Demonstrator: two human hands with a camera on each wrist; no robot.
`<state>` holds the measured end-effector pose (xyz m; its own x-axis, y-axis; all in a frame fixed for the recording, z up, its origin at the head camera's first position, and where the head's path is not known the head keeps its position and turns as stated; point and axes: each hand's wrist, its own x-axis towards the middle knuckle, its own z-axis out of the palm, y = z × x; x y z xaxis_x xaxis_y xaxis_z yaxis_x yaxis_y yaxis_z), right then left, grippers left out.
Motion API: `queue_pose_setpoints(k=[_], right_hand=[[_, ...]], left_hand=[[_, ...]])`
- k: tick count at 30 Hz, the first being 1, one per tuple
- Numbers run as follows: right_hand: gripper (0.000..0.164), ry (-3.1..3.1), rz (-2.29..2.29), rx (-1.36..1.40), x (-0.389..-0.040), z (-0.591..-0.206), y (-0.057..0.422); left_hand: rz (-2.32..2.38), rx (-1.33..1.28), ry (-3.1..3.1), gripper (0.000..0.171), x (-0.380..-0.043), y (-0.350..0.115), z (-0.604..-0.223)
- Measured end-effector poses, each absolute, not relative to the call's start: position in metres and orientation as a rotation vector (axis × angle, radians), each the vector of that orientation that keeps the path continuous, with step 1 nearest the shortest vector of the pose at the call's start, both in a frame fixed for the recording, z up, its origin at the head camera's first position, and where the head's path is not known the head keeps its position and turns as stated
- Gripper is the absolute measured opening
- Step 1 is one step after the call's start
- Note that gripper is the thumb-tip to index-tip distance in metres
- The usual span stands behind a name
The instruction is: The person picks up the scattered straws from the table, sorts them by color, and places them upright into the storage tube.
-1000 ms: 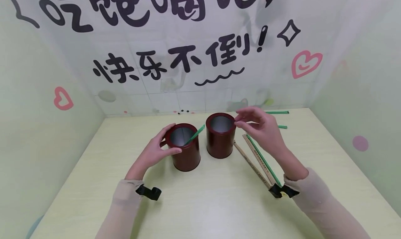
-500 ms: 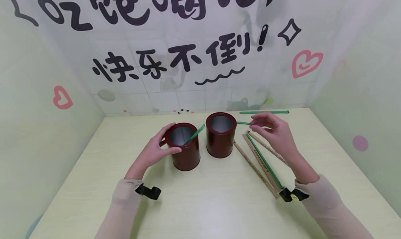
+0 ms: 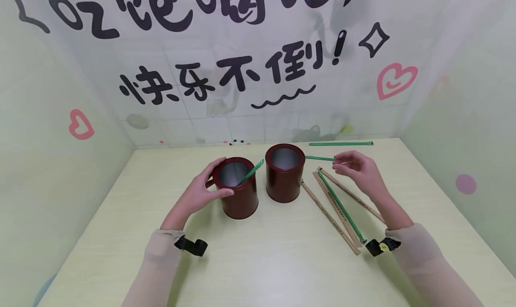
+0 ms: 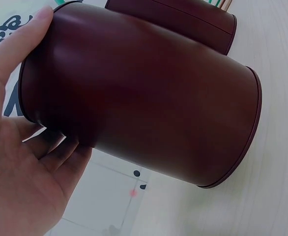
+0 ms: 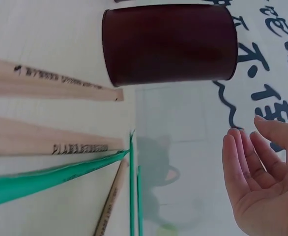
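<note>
Loosely curved and empty, my right hand, right of frame centre, lies nearer one green straw (long axis roughly horizontal), extending leftward behind it.

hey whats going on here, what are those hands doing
A person's left hand grips the rim of one dark red can, which has a green stick poking out of it. The right hand holds nothing, its fingers loosely bent near more sticks. A second can stands beside the first with nothing poking out. Three more green sticks and three brown sticks lie on the table.
</note>
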<state>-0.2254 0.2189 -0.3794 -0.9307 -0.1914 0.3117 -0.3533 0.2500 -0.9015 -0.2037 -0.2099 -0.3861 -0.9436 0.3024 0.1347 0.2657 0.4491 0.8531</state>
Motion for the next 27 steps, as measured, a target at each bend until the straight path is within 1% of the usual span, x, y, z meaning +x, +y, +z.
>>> queue_pose_setpoints(k=[7,10,15,21,27], right_hand=[[0.029,-2.483,1.833,0.446,-0.235,-0.396,0.232],[0.038,-2.578,1.817,0.411,-0.233,-0.399,0.239],[0.044,-2.771,1.755,0.385,-0.226,-0.405,0.252],[0.042,-2.988,1.780,0.449,-0.216,-0.414,0.271],[0.036,-3.187,1.801,0.625,-0.204,-0.422,0.283]], left_hand=[[1.555,0.524,2.634,0.085,-0.202,-0.209,-0.384],[1.552,0.523,2.637,0.085,-0.202,-0.209,-0.384],[1.542,0.509,2.645,0.085,-0.202,-0.209,-0.385],[1.542,0.515,2.642,0.085,-0.202,-0.209,-0.386],[1.550,0.518,2.641,0.085,-0.202,-0.209,-0.386]])
